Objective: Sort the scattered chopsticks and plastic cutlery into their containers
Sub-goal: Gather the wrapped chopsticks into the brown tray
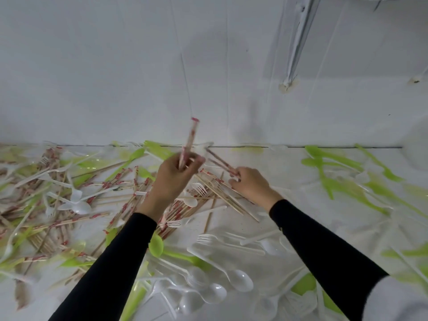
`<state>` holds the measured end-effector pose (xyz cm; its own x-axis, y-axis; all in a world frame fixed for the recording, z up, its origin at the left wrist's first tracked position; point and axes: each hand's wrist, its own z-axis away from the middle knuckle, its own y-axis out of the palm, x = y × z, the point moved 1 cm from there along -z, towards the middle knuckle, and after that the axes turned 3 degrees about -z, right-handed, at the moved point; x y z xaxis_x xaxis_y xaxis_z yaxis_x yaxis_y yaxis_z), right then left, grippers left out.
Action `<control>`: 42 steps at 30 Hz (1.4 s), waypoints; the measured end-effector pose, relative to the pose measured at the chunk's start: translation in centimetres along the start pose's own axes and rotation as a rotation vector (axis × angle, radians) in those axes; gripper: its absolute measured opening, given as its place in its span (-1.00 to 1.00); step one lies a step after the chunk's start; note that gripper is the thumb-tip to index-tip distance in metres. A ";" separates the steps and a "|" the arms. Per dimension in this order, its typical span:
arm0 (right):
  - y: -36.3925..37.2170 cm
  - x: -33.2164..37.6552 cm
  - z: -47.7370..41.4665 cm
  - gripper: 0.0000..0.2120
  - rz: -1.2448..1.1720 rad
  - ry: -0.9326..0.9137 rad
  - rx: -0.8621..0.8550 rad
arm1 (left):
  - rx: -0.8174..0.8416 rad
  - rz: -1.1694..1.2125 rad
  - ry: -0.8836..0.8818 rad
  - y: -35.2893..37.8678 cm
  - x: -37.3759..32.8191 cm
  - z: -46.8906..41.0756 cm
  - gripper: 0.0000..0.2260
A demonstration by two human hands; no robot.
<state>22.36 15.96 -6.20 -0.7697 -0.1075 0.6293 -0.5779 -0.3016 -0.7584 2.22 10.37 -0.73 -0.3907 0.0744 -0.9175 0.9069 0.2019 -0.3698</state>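
Observation:
My left hand (172, 179) grips a bundle of wrapped chopsticks (190, 140) that points up toward the wall. My right hand (251, 184) pinches another wrapped pair of chopsticks (220, 162), lifted at a slant off the pile. Under both hands lies a heap of bamboo chopsticks (217, 193), some in red-printed paper sleeves. More wrapped chopsticks (58, 218) cover the left of the white table (289, 163). White plastic spoons and forks (222, 283) lie near the front, and green plastic cutlery (333, 172) lies at the right.
A white wall (115, 77) rises right behind the table's far edge. A white rounded container (416, 149) shows at the right edge, partly cut off. Green spoons (155, 246) lie between my forearms. Blur hides fine detail.

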 end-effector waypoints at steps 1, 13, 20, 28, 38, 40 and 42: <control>1.1 -0.2 -0.3 -0.80 0.113 0.025 -0.003 | 0.065 -0.111 -0.005 0.2 0.8 0.3 -0.92; -0.3 -1.2 -0.3 -0.75 0.202 0.102 -0.064 | 0.479 -1.101 0.057 3.8 6.0 2.9 -0.57; 1.6 0.4 -1.5 -0.84 0.008 0.040 0.173 | 0.377 -1.073 0.047 2.1 6.0 4.2 -0.75; 3.4 1.3 -0.8 -0.82 0.089 0.021 0.161 | 0.358 -0.899 -0.165 -2.6 6.0 4.3 -0.80; -2.6 -1.0 0.5 -0.82 -0.139 0.068 0.176 | 0.272 -0.401 -0.257 -4.3 5.3 4.9 -0.92; -3.9 -1.0 1.0 -0.83 -0.242 0.097 0.119 | 0.205 -0.370 -0.210 -4.6 4.6 4.7 -0.89; -4.4 -1.0 1.4 -0.84 -0.396 0.125 0.077 | 0.158 -0.285 -0.184 -4.2 3.9 4.6 -0.85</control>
<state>26.05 16.09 -3.25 -0.5222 0.1454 0.8404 -0.8172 -0.3671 -0.4443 -2.36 5.32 -3.39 -0.6088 -0.1425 -0.7804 0.7849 0.0345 -0.6186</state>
